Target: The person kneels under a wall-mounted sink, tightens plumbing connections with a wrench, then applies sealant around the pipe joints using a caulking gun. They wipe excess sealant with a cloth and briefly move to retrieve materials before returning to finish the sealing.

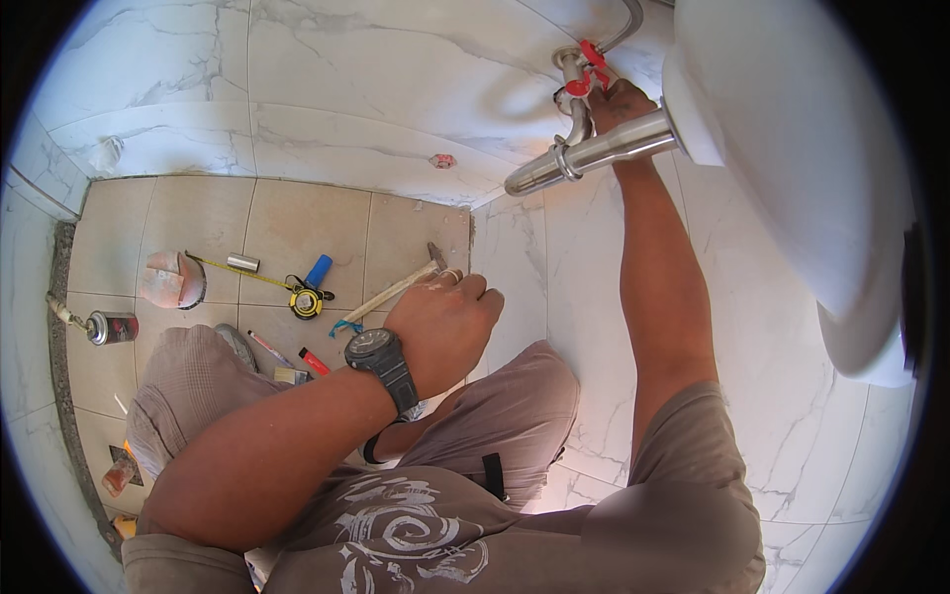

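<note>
My right hand (623, 103) reaches up behind the chrome drain pipe (618, 142) to a wall valve with red handles (592, 79). Its fingers are curled against the valve's lower side and partly hidden. Lower down, my left hand (447, 322), with a black watch (374, 349) on the wrist, is closed in a loose fist in front of me. Whatever it may hold is hidden by the back of the hand. Beyond it a hammer (394, 288) with a pale wooden handle lies on the floor, partly covered by the hand in this view.
A white basin (792, 148) hangs at the right above the drain pipe. On the tiled floor lie a yellow tape measure (306, 301), a metal tube (242, 262), a marker (315, 360) and a round pinkish piece (172, 279). A gas canister (111, 327) stands far left.
</note>
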### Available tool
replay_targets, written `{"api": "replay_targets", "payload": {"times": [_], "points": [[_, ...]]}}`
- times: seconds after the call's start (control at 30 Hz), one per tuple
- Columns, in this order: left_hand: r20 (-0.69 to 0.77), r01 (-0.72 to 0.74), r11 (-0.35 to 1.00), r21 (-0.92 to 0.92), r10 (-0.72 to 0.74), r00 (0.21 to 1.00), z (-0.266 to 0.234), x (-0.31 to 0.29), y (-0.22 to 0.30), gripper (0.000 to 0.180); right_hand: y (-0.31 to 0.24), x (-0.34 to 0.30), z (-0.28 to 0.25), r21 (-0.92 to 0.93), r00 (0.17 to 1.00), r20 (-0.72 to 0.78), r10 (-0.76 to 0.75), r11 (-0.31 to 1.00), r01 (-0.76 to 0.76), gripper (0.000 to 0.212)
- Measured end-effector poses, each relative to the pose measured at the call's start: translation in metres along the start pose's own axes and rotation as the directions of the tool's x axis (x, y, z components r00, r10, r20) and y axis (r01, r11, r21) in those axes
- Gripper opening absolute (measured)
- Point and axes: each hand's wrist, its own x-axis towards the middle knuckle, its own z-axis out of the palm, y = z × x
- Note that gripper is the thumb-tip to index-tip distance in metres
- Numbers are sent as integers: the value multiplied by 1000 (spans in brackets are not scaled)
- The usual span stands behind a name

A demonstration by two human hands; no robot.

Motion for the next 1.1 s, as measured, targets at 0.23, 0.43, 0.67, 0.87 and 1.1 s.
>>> {"api": "replay_targets", "payload": {"times": [0.23, 0.43, 0.67, 0.87, 1.1], "points": [[-2, 0, 1000, -10, 0, 1000, 0, 1, 0, 14, 10, -1, -2, -107, 943, -4, -333, 938, 330, 19], [-5, -11, 1000, -11, 10, 1000, 0, 1, 0, 13, -14, 6, -7, 127, 990, 80, -114, 986, 103, 25], [-17, -9, 999, -44, 8, 1000, 0, 1, -1, 12, -49, 4, -27, 0, 980, 197, -11, 1000, 11, 31], [-27, -12, 1000, -13, 11, 1000, 1, 1, -1, 10, -48, 5, -32, 35, 983, 180, -23, 999, 17, 31], [-12, -2, 1000, -16, 2, 1000, 1, 0, -1, 10, -44, 6, -32, 107, 984, 179, 2, 994, -22, 34]]}}
